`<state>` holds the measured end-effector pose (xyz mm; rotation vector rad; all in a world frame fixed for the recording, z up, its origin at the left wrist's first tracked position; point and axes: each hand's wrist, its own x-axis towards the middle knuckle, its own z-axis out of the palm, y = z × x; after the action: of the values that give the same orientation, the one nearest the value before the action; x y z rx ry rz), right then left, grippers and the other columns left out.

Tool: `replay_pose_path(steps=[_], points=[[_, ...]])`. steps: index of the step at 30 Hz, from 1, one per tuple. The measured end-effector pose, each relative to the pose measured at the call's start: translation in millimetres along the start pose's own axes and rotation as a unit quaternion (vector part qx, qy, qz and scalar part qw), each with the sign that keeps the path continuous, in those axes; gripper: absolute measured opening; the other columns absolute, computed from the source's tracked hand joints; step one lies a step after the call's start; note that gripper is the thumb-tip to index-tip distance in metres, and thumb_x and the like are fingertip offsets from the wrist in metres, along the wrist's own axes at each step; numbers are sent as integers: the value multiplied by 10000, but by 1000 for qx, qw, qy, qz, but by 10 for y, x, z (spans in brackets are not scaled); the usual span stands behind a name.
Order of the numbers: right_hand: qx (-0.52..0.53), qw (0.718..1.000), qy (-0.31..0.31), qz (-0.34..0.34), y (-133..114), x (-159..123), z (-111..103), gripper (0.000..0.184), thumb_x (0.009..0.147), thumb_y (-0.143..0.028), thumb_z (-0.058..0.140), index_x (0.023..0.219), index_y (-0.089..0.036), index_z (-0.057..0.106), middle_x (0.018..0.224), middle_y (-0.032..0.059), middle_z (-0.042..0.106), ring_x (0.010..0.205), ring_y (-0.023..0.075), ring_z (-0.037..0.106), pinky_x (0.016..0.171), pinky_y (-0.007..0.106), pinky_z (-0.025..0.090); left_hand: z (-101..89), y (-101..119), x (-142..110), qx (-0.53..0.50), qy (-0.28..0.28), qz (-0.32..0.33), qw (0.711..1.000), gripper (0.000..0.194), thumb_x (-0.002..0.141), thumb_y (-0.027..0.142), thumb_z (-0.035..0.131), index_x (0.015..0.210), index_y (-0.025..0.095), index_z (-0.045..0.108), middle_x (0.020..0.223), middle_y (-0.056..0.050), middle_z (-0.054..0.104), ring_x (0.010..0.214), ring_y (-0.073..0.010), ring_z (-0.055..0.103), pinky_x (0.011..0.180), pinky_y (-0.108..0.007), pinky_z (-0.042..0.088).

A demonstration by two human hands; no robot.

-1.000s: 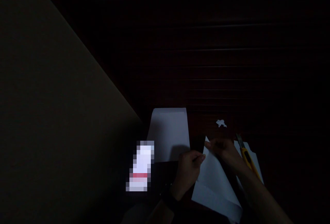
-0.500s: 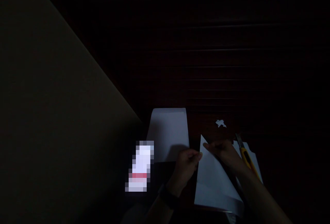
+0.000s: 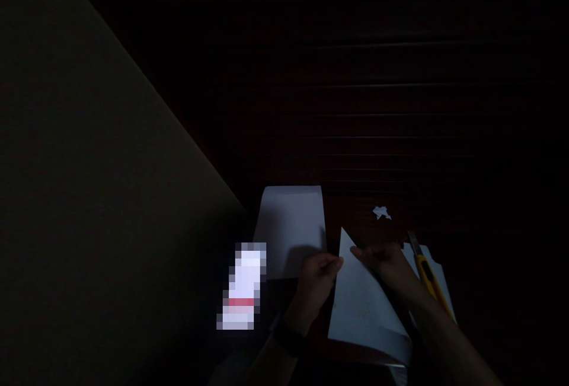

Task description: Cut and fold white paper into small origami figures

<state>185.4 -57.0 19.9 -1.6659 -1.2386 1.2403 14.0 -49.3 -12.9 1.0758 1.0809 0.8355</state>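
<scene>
One white sheet (image 3: 362, 306), tight in the grip of left hand (image 3: 316, 282) and right hand (image 3: 390, 264); yellow cutter (image 3: 429, 276) nearby

Single head-worn view, facing forward and down. Looks from above and behind left hand (image 3: 316, 282), just right of bottom centre, and right hand (image 3: 391, 262), farther right; forearms (image 3: 447, 327) enter at bottom edge. Framing wide: both hands small, low in frame. White sheet (image 3: 362, 306), lower right, seen from above. Dark ridged surface (image 3: 355, 98) fills upper middle; dim plain surface (image 3: 89, 196) slants down left side.
</scene>
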Motion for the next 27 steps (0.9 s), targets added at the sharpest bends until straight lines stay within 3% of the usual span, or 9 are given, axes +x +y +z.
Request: replay_pose_path(steps=[3, 8, 14, 22, 27], points=[[12, 1000, -17, 5, 10, 0, -13, 394, 740, -502, 597, 594, -139, 639, 535, 20, 593, 490, 140, 499, 454, 243, 334, -61, 90, -1, -4, -11, -14, 1000, 304, 734, 417, 629, 732, 116, 670, 674, -57, 649, 604, -150, 587, 521, -221, 422], [37, 997, -66, -15, 21, -8, 50, 387, 729, -474, 622, 553, -129, 621, 499, -10, 531, 454, 103, 430, 451, 231, 316, -113, 239, 50, -61, -37, -29, 997, 326, 725, 438, 641, 771, 118, 684, 711, -58, 664, 614, -153, 601, 537, -226, 423], [29, 989, -135, -60, -11, -61, 188, 405, 744, -463, 605, 503, -138, 584, 499, -34, 450, 485, 88, 375, 483, 229, 302, -48, 210, 117, -114, 35, -7, 993, 296, 723, 394, 654, 708, 103, 705, 688, -85, 682, 631, -175, 615, 601, -258, 447], [21, 989, -137, -52, -6, -94, 185, 431, 749, -476, 593, 482, -140, 554, 466, -47, 383, 452, 72, 304, 437, 225, 226, -145, 331, 126, -173, 95, -55, 979, 356, 717, 440, 651, 834, 107, 693, 817, -119, 693, 713, -202, 643, 589, -254, 459], [41, 990, -122, -61, -36, -88, 188, 417, 748, -462, 603, 490, -136, 568, 470, -45, 404, 459, 73, 321, 447, 220, 257, -57, 243, 62, -178, 6, -66, 982, 346, 683, 435, 686, 775, 102, 710, 711, -83, 680, 622, -168, 616, 586, -251, 449]])
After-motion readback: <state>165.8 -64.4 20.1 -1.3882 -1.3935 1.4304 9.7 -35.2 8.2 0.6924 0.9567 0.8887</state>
